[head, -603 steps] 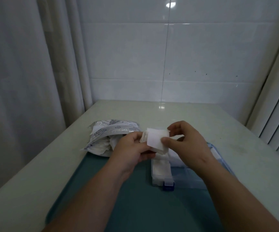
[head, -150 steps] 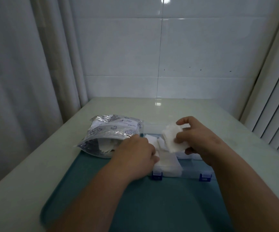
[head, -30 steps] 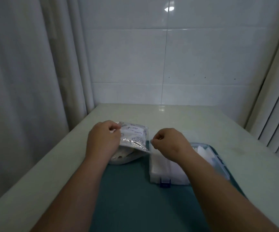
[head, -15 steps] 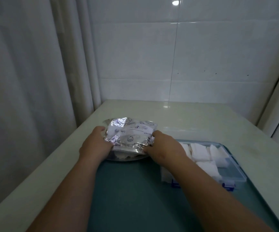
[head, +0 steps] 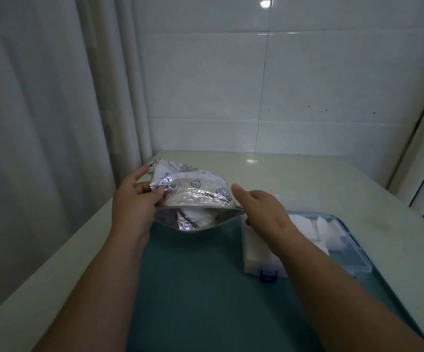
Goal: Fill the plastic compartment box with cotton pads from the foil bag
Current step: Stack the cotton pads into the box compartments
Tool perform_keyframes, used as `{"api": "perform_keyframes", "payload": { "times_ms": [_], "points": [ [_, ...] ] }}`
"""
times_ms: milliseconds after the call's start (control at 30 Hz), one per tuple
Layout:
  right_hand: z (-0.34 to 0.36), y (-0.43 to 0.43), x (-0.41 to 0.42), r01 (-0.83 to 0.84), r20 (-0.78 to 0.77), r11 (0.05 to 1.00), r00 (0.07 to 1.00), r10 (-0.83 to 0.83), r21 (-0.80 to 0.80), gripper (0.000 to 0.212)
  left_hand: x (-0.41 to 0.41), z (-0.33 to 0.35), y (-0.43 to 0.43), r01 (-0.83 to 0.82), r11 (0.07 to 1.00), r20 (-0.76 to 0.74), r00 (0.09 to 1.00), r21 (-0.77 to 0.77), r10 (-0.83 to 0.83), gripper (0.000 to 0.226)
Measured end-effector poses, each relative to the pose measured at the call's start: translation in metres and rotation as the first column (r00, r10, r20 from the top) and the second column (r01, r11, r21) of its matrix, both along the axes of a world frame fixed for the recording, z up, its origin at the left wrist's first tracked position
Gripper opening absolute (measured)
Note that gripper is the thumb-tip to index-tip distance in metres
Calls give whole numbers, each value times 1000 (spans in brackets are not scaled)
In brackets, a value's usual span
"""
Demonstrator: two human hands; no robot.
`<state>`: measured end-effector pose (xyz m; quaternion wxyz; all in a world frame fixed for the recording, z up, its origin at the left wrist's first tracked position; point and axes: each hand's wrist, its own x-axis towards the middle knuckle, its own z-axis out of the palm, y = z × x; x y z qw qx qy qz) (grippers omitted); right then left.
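Pale table [head: 307, 179]. Refill step: left hand [head: 132, 207] pinches foil bag [head: 193, 189] open; right hand [head: 264, 209] fingers [head: 238, 193] straight at its mouth. Next, likely: reach inside, pinch cotton pads [head: 200, 215]

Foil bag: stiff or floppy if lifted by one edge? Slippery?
Likely floppy: the foil bag is creased, and its mouth sags open where the left hand pinches it. Probably light for its size: only soft pads show inside. The glossy foil may slip from a light pinch.
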<state>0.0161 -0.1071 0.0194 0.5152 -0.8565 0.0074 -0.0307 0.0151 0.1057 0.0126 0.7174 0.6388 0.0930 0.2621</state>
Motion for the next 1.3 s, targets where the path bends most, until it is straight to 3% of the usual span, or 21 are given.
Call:
{"api": "perform_keyframes", "payload": {
  "times_ms": [133,267,367,433,500,667,767,867,1067,1300],
  "points": [
    [7,-7,-1,-5,-139,981,990,33,195,52,1,-1,-2,58,998,91,994,-9,-57,58],
    [0,-9,5,-46,-114,943,990,88,329,13,2,-2,0,124,991,90,987,58,-129,69],
    [-3,-12,8,-93,-68,915,989,130,392,16,2,-2,1,140,988,33,989,70,-143,56],
    [-4,-11,6,-127,-1,946,991,133,298,18,3,-4,2,131,990,30,991,44,-132,26],
    [-5,-8,3,-150,54,975,988,143,165,20,3,-6,4,140,990,2,990,-19,-140,13],
    [-5,-7,2,-190,103,981,976,192,-25,15,7,-14,9,142,987,-67,988,70,-137,32],
    [-1,-10,-1,-238,85,945,961,263,-225,8,8,-19,8,86,990,-75,994,112,-78,17],
    [10,-24,-2,-290,-20,852,950,313,-435,17,10,-23,6,56,991,-76,996,122,-47,10],
    [16,-46,-4,-268,-102,758,960,260,-594,34,15,-26,7,72,995,-118,991,67,-64,12],
    [4,-38,-2,-155,-11,666,976,215,-729,11,17,-27,9,85,996,-123,989,41,-79,19]
  ]
}}
